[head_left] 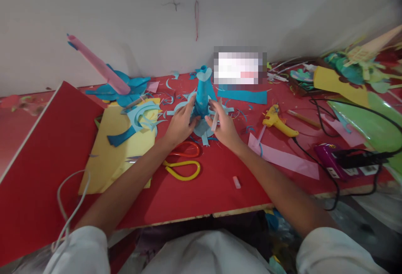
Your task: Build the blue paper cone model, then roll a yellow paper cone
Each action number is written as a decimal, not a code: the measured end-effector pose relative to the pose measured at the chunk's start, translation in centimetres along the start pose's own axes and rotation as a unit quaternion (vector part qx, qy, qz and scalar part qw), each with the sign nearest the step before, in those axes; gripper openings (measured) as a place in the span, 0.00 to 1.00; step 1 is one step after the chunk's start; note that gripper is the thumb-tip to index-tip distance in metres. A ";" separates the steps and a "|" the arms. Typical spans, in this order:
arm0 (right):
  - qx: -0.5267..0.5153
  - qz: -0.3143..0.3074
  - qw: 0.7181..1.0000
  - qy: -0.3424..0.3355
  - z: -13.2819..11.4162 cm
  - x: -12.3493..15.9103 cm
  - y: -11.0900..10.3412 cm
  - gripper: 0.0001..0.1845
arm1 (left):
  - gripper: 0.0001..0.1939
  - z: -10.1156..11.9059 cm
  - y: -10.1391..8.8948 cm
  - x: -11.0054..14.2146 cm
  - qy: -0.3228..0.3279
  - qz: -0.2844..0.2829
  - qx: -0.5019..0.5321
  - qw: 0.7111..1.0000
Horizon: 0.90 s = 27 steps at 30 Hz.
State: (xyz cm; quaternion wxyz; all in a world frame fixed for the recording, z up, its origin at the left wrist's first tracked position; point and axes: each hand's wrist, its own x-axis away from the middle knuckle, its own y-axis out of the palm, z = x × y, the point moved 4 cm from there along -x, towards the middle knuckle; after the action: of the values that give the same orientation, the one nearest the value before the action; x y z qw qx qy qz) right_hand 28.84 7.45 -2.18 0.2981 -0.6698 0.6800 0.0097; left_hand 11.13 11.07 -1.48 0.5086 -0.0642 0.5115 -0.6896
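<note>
A blue paper tube [204, 91] stands upright on the red table, with a light blue heart-shaped piece near its top. Pale blue paper petals [205, 130] spread out around its foot. My left hand [184, 122] is curled against the left side of the tube's lower part. From the right, my right hand [224, 126] presses on the same part, and a short pale translucent stick [215, 120] also lies between its fingers. Both palms partly hide the tube's base. Just in front of my left hand are scissors with orange and yellow handles [184, 169].
Right of my hands lie a yellow glue gun [278, 122] with a black cord, a pink paper strip [287, 161] and a purple box [333, 161]. At left are yellow sheets [119, 165], a pink paper tube [100, 64] on blue petals, and a raised red board [44, 173].
</note>
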 end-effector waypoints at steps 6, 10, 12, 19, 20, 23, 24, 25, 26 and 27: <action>-0.032 -0.018 0.999 0.028 0.0 0.0 0.2 0.30 | 0.35 -0.1 0.1 0.0 -0.014 -0.010 -0.036 0.999; -0.047 -0.036 0.998 0.009 -1.7 0.3 0.2 0.29 | 0.38 -0.2 0.2 -0.1 -0.019 -0.004 -0.033 0.999; -0.061 -0.048 0.997 0.000 -2.3 0.5 0.2 0.29 | 0.42 -0.2 0.1 0.0 -0.030 0.008 -0.028 0.999; -0.045 -0.025 0.998 -0.038 -3.1 0.7 -0.4 0.20 | 0.46 -1.2 -0.3 0.1 -0.097 0.047 0.061 0.992; -0.031 0.000 0.999 -0.039 -3.1 0.6 -0.7 0.18 | 0.47 -1.2 -0.3 0.0 -0.095 0.046 0.077 0.991; -0.006 0.060 0.997 -0.045 -3.0 0.4 -1.5 0.15 | 0.46 -0.5 -0.3 -0.1 -0.052 0.019 0.123 0.991; -0.004 0.067 0.997 -0.048 -2.9 0.3 -1.6 0.16 | 0.46 -0.2 -0.2 -0.1 -0.034 0.000 0.137 0.990; -0.005 0.067 0.996 -0.051 -2.8 0.2 -1.6 0.17 | 0.46 0.2 -0.1 0.0 -0.019 -0.023 0.148 0.988; -0.007 0.063 0.997 -0.052 -2.6 0.2 -1.5 0.18 | 0.46 0.4 0.0 0.0 -0.008 -0.044 0.155 0.987; -0.008 0.055 0.997 -0.049 -2.4 0.1 -1.3 0.19 | 0.45 0.6 0.1 0.1 -0.003 -0.061 0.154 0.986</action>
State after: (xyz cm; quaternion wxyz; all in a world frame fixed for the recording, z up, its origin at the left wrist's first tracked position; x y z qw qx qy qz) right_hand 29.12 6.22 0.28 0.3249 -0.6324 0.7003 0.0641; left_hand 11.51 10.67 -1.31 0.4706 -0.0182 0.3925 -0.7900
